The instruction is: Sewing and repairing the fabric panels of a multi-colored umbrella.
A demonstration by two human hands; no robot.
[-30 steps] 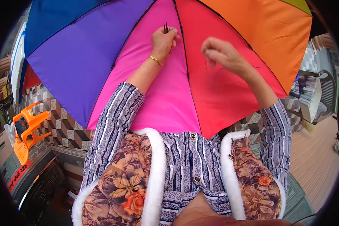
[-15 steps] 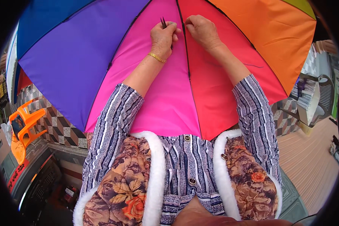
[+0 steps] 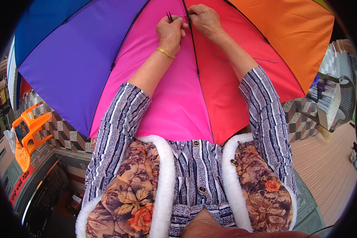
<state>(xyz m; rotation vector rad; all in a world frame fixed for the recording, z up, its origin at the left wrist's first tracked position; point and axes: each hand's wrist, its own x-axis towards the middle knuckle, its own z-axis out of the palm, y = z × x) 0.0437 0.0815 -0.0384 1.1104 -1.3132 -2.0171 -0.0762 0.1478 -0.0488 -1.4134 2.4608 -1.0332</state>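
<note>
A large open umbrella (image 3: 107, 59) with blue, purple, pink, red and orange panels fills the upper view, lying across my lap. My left hand (image 3: 169, 32), with a gold bracelet at the wrist, is closed around small dark scissors (image 3: 169, 16) whose tips point up over the pink panel. My right hand (image 3: 204, 20) pinches the fabric at the dark rib (image 3: 196, 67) between the pink and red panels. The two hands sit close together at that seam. A thin dark thread (image 3: 265, 60) lies on the red panel.
An orange plastic chair (image 3: 27, 133) stands at the left on a checkered tile floor (image 3: 65, 135). A grey chair (image 3: 339, 103) stands at the right beside wooden planks (image 3: 325, 174). A dark appliance (image 3: 43, 194) sits low at the left.
My right hand has moved left from the red panel to the rib beside my left hand and now pinches the seam. My left hand keeps the scissors in place.
</note>
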